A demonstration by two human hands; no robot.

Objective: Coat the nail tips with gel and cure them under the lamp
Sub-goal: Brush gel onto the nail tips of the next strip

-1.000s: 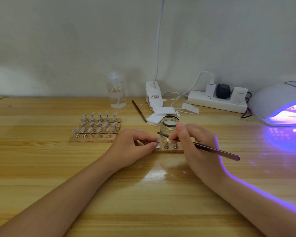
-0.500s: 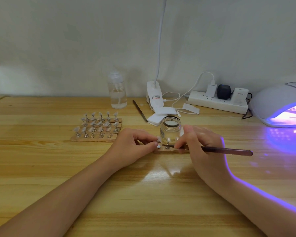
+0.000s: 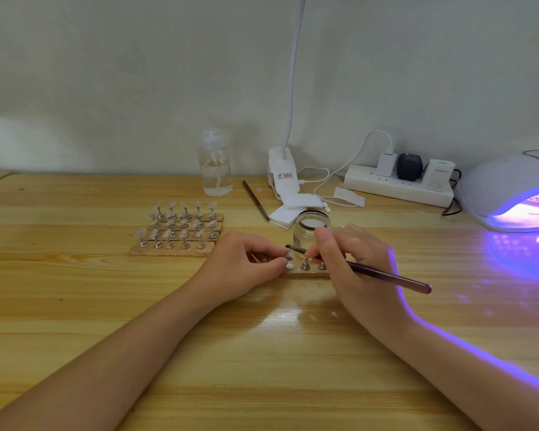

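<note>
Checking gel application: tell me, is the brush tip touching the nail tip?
Cannot tell. In the head view, the brush tip overlaps the nail tip; contact is unresolvable.

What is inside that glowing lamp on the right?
The lamp is lit violet inside; its opening shows a bright floor and some faint shapes. What they are is too blurred to tell, and the hood and the picture's edge hide the rest.

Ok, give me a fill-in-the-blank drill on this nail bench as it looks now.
1. The right hand grips a ____.
2. The left hand pinches a single nail ____.
3. The open jar stands just behind the ____ hand.
4. The curing lamp glows ____.

Missing words: brush; tip; right; purple
</note>
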